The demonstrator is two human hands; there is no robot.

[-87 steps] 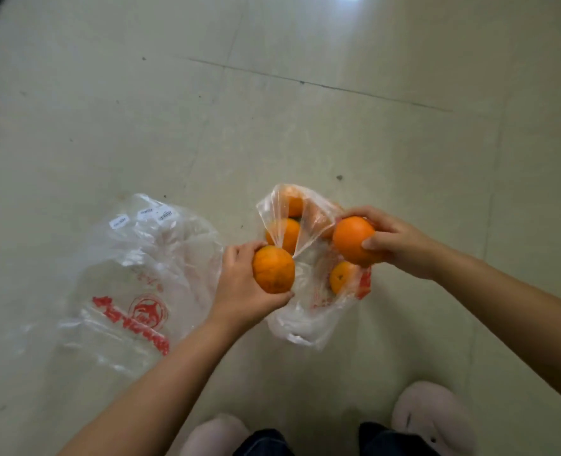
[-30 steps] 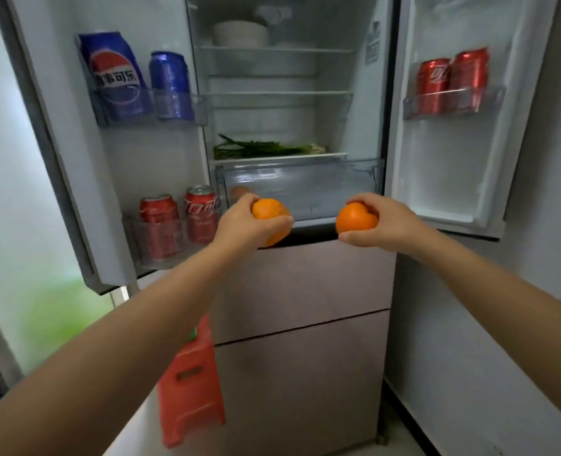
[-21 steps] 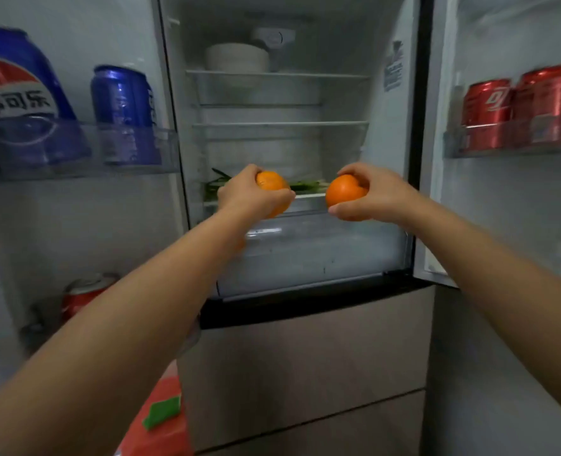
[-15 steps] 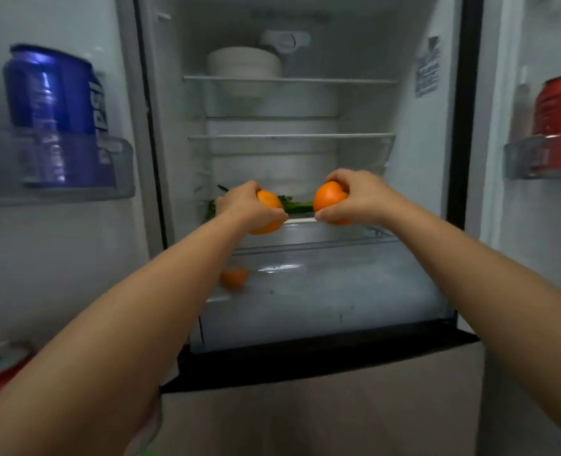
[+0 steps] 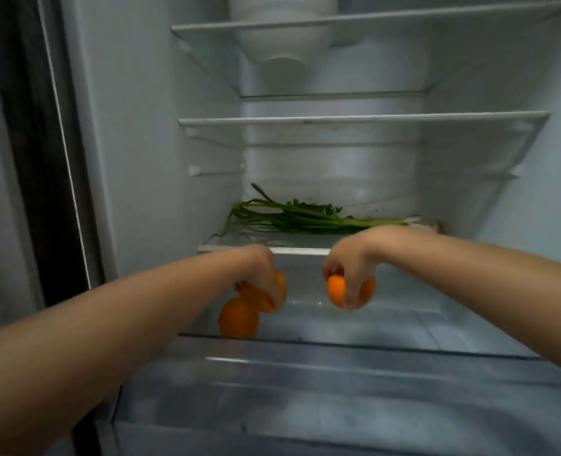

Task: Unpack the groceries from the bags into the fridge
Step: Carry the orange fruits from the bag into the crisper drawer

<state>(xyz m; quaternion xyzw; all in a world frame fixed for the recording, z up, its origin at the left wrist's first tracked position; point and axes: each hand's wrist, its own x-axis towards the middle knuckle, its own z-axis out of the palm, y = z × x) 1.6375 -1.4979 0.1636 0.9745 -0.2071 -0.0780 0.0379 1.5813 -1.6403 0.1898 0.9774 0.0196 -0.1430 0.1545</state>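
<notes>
A: The left hand [image 5: 262, 274] grips an orange [image 5: 260, 296] from above, fingers curled over it. The right hand [image 5: 350, 269] grips a second orange [image 5: 336, 289] the same way. Both hang inside the open drawer [image 5: 305, 383], just under the front edge of the lowest shelf [image 5: 300, 250].

B: So both hands are clamped on fruit, none free?

A: Yes. A third orange [image 5: 238, 319] already lies in the drawer, directly under the left hand and seemingly touching the fruit it holds.

B: What could go wrong?

A: If the left hand lets go where it is, its orange would likely land on the one beneath and roll off, perhaps knocking it along the drawer floor. The floor looks smooth, so the right hand's orange could roll too once released from a height. Lowering both until they rest would avoid bruising.

B: Anything in the way?

A: The shelf edge sits close above both wrists; lifting the hands straight up could knock knuckles against it. They probably need to come back toward the person first.

B: And farther out?

A: Green stalks [image 5: 305, 217] lie across that shelf just beyond the hands. Above them are two glass shelves, the middle shelf [image 5: 361, 120] bare in view, with a white bowl [image 5: 282, 24] on the top one. Left of the left arm runs the dark door seal [image 5: 38, 159]. The bags are not in view.
</notes>
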